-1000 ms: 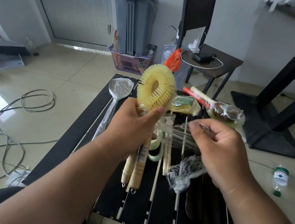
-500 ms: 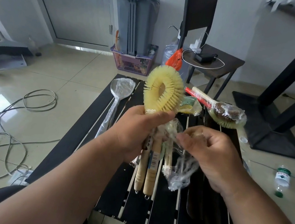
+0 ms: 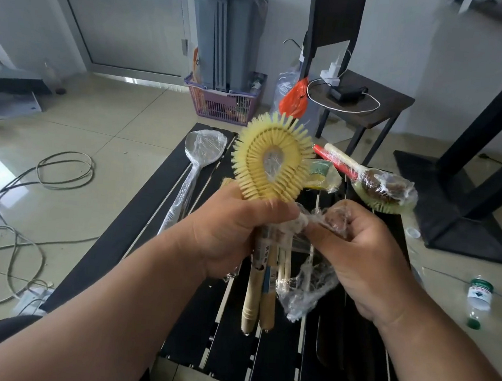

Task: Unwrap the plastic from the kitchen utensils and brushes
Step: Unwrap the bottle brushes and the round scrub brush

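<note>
A yellow loop-shaped brush [image 3: 271, 164] with stiff radiating bristles and pale wooden handles is held upright above the black slatted counter [image 3: 137, 226]. The left hand [image 3: 230, 234] grips its neck; the right hand [image 3: 356, 254] pinches crinkled clear plastic wrap [image 3: 308, 283] beside the brush.

Single head-worn wide-angle view, looking forward and down from close above the left hand [image 3: 227, 234] and right hand [image 3: 365, 261], over the black slatted table [image 3: 136, 235], toward floor and far wall beyond.
</note>
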